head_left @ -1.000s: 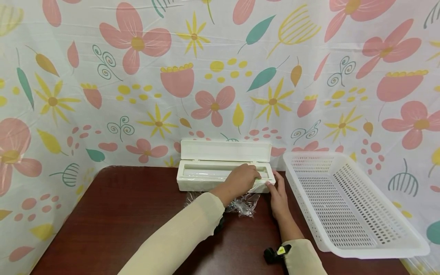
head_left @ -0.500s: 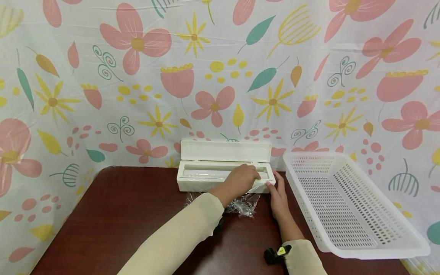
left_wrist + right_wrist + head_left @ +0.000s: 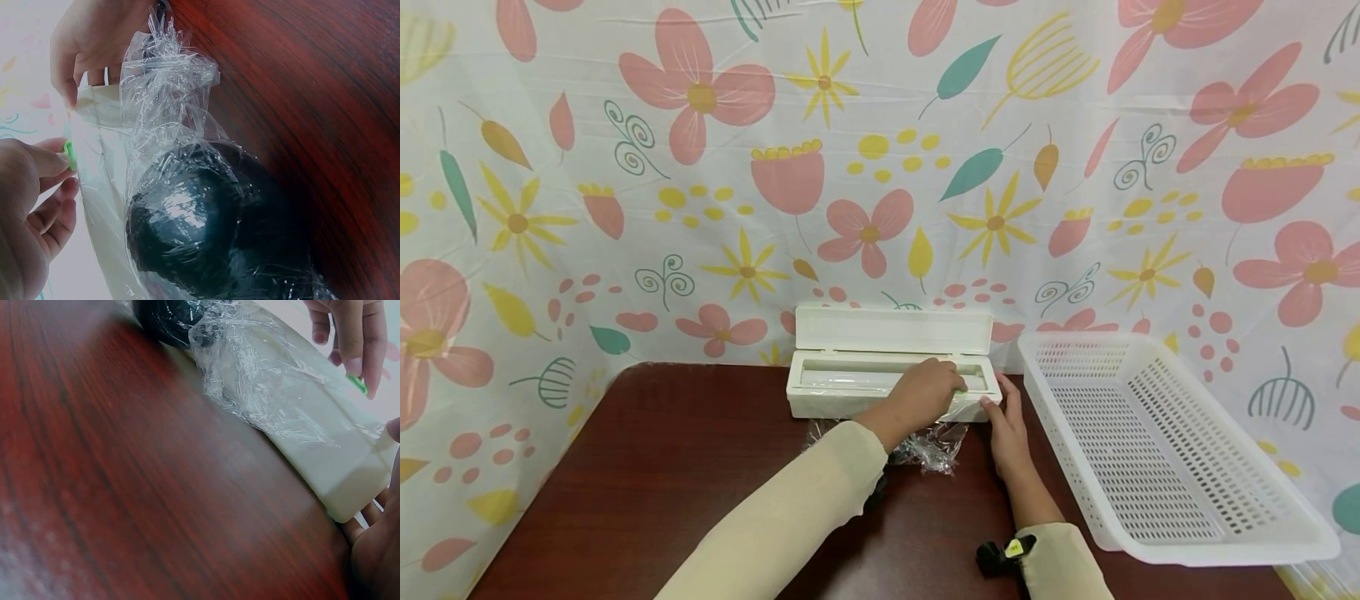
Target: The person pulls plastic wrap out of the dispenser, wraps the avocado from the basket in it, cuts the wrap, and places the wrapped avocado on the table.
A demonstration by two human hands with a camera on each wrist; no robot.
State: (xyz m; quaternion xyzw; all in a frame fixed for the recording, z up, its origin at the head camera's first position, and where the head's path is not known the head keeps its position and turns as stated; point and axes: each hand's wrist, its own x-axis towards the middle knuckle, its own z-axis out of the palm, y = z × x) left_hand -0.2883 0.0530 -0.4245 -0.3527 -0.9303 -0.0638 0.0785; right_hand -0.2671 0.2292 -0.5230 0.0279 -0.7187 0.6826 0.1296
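Note:
A white cling film dispenser box (image 3: pixel 820 406) stands at the back of the table, its lid (image 3: pixel 891 330) raised and a pale roll (image 3: pixel 846 378) inside. My left hand (image 3: pixel 925 392) is over its front edge and pinches a small green slide cutter (image 3: pixel 70 155). At the box's right end, my right hand (image 3: pixel 1009 429) holds the corner, thumb in front and fingers round the side. Crumpled cling film (image 3: pixel 165 87) hangs from the box's front. In the left wrist view, film covers a dark, glossy, rounded object (image 3: pixel 187 219); my left arm hides it in the head view.
A white perforated plastic basket (image 3: pixel 1075 467) stands to the right of the box, close to my right forearm. Behind the dark red wooden table (image 3: pixel 647 467) hangs a flower-printed cloth (image 3: pixel 865 100), near the raised lid.

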